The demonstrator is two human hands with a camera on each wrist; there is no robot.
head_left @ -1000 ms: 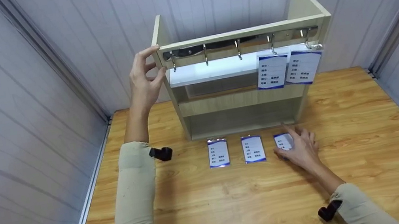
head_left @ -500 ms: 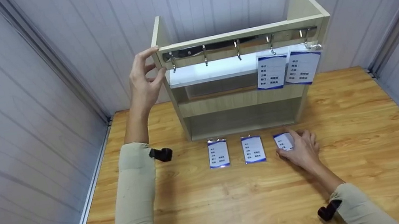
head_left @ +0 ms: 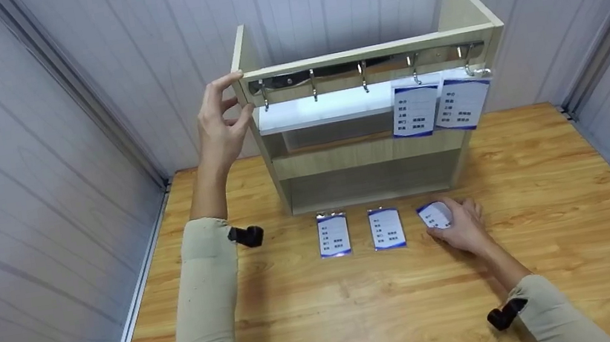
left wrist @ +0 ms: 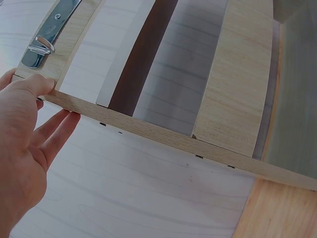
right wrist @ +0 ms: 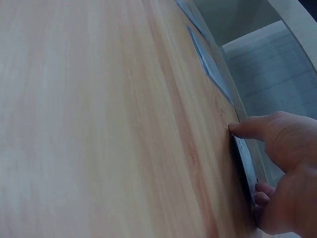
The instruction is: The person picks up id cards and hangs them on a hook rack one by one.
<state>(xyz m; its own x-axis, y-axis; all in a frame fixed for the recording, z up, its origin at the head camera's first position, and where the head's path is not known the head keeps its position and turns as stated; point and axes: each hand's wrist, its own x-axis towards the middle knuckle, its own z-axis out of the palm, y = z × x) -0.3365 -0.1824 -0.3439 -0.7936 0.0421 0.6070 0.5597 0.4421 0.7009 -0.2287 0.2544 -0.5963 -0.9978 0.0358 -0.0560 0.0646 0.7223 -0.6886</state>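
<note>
On the table [head_left: 328,320], steady the shelf unit [head_left: 367,154]; the left hand [head_left: 219,122] grips its left side. The right hand [head_left: 464,226] pinches the skewed card [head_left: 433,215] by its edges, before the unit's lower right; raise without bending.

Passable over tabletop [head_left: 353,322] nearer than the right fingers [head_left: 472,210]; blocked just beyond by shelf unit [head_left: 340,159], higher up by hanging badges [head_left: 417,111].

Cards [head_left: 416,110], five: two hanging far right, three nearer, left to right along one table [head_left: 334,313]; hooks [left wrist: 43,45], five, on one metal rail [head_left: 290,79]; wooden shelf unit [head_left: 363,154], one; one left hand [head_left: 219,122], one right hand [head_left: 463,226]; sleeves [head_left: 205,315], two; black wrist devices [head_left: 247,236], two
</note>
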